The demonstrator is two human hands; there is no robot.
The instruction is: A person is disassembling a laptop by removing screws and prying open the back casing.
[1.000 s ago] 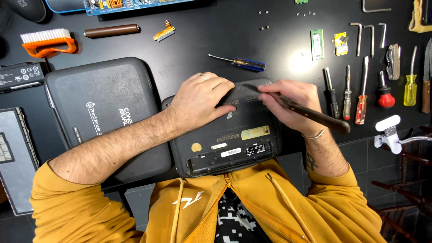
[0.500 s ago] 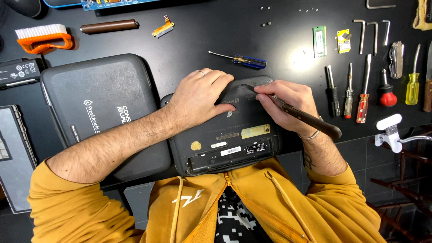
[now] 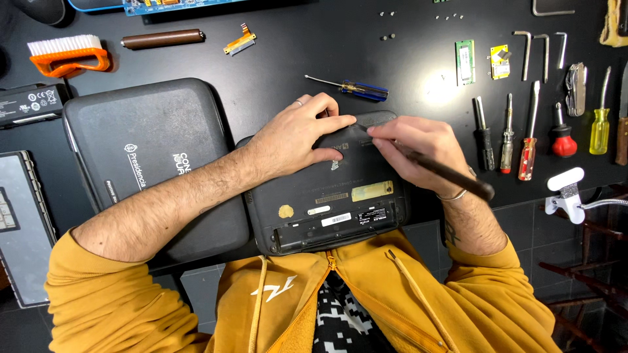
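Laptop base (image 3: 327,196) centre; lid (image 3: 150,157) to its left, screwdrivers (image 3: 517,131) right, brush (image 3: 65,55) far left

Under the left hand (image 3: 297,138) fingers, the laptop (image 3: 327,196) is matt black plastic; the right hand (image 3: 418,147) fingers pinch a smooth dark tool (image 3: 451,175).

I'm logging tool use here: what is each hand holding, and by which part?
The right hand grips a dark pry tool near its front end, pen-style. The left hand holds nothing; it presses flat on the upturned laptop base.
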